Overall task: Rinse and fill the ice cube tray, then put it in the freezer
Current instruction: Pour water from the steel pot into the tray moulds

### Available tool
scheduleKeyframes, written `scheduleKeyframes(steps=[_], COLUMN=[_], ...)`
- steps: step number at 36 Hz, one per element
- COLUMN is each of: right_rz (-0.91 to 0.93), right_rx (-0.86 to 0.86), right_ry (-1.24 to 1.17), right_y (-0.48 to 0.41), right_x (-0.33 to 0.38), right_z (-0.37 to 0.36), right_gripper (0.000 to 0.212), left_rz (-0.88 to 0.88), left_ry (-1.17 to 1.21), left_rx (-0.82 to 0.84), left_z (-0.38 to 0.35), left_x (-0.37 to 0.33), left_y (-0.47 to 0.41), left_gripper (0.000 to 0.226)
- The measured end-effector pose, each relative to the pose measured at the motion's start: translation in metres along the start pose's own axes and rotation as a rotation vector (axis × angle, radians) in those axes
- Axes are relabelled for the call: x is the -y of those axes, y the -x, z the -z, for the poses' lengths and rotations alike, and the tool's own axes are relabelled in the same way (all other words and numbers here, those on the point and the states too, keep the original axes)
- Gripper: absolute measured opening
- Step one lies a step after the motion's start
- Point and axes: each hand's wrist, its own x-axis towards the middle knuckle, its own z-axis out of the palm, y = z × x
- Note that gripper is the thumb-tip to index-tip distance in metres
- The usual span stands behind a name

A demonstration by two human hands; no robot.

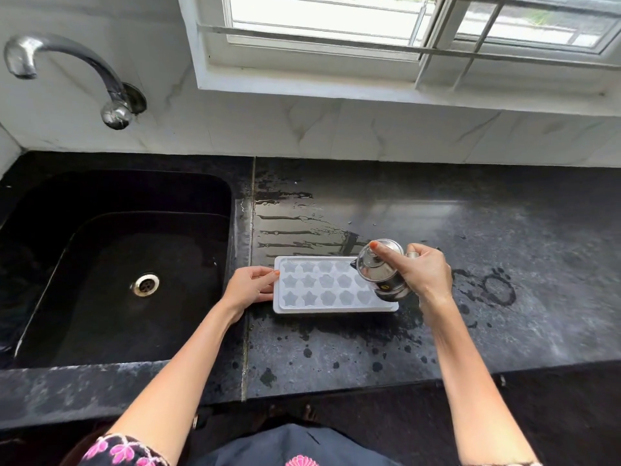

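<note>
A white ice cube tray (322, 285) lies flat on the dark stone desk (504, 264), just right of the sink (117, 264), its long side running from 9 to 3 o'clock. Its cells are shaped as stars and flowers (whether they hold water cannot be told). The left hand (250, 287) pinches the tray's 9 o'clock end, thumb on the rim and fingers underneath or beside it. The right hand (425, 272) is wrapped around a small steel jug (381, 270), forefinger pressed on its top, and holds it tilted over the tray's 3 o'clock end, spout toward 9 o'clock. Water streaks and drops mark the desk at 12 and 6 o'clock from the tray. A curved steel tap (67, 72) is fixed to the wall above the sink.
</note>
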Motion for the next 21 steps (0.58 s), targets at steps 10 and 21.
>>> scheduleKeyframes(steps=[10, 21], right_rz=[-0.009, -0.017], right_rx=[-0.038, -0.051], right_ry=[0.055, 0.106], right_y=[-0.0019, -0.0003], right_x=[-0.0023, -0.0026], right_z=[0.0074, 0.0097], right_gripper=[0.079, 0.078], left_rz=[0.008, 0.011], left_ry=[-0.005, -0.006], left_rx=[-0.009, -0.011], left_z=[0.0011, 0.0015], left_x=[0.0003, 0.0], left_y=[-0.0011, -0.0003], left_gripper=[0.013, 0.013])
